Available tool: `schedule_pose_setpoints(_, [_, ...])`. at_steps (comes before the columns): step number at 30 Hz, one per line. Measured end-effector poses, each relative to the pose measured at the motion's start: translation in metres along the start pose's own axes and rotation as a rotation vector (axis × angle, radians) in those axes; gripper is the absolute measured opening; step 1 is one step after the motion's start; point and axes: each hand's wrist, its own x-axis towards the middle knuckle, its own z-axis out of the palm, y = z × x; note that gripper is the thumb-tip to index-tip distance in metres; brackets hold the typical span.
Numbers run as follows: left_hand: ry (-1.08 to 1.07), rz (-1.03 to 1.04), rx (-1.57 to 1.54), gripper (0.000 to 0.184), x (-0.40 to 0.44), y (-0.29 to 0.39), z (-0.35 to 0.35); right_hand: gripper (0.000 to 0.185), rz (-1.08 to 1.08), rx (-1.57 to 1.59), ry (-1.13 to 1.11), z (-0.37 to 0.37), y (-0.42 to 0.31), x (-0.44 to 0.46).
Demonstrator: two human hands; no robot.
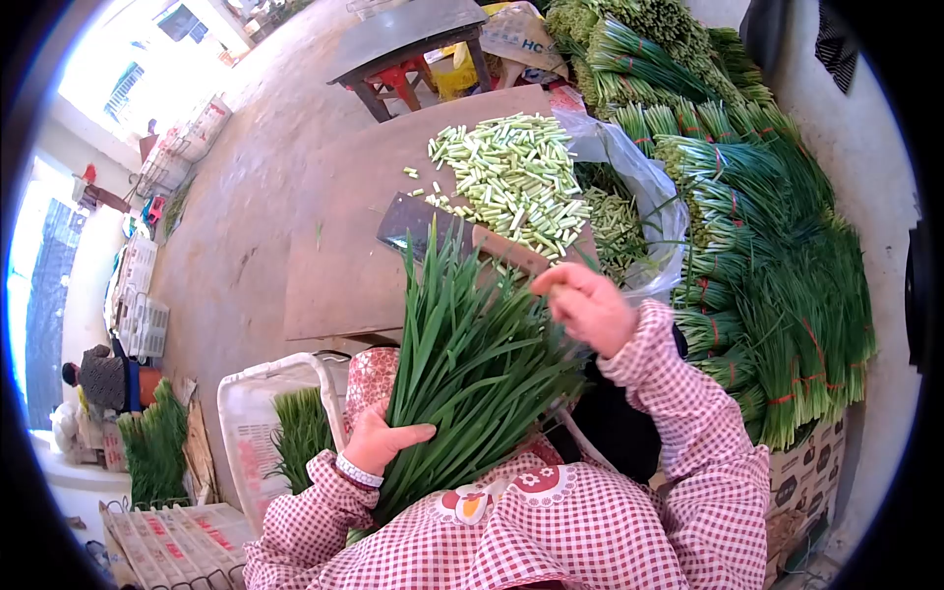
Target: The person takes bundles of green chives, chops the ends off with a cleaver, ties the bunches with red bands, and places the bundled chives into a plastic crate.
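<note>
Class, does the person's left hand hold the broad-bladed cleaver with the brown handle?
No, the left hand grips long flat green leaves, while the cleaver lies on the brown tabletop.

"HC" [535, 48] on the pale sack [511, 29]

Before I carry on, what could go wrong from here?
1. The tips of the green bunch overlap the cleaver in this view; moving the bunch might snag or shift it.
2. The leaves splay loosely beyond the left hand, so some could slip free.
3. The right hand is near the cleaver's handle, beside the cut pieces; a knock might scatter some.
</note>
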Motion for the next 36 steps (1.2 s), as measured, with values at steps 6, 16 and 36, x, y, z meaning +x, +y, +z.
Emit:
schedule_pose_setpoints(6, [-0.01,0.018,0.036,0.043,-0.005,0.004,0.009,0.029,-0.198,-0.511,0.078,0.044,-0.015,0.024])
schedule_pose_setpoints(16, [-0.043,0.053,0.091,0.043,-0.009,0.001,0.003,0.021,-0.334,-0.19,0.316,-0.007,0.01,0.066])
schedule_pose_setpoints(36, [-0.071,0.044,0.095,0.05,-0.017,0.002,0.009,0.025,-0.114,-0.488,-0.127,-0.01,-0.013,0.033])
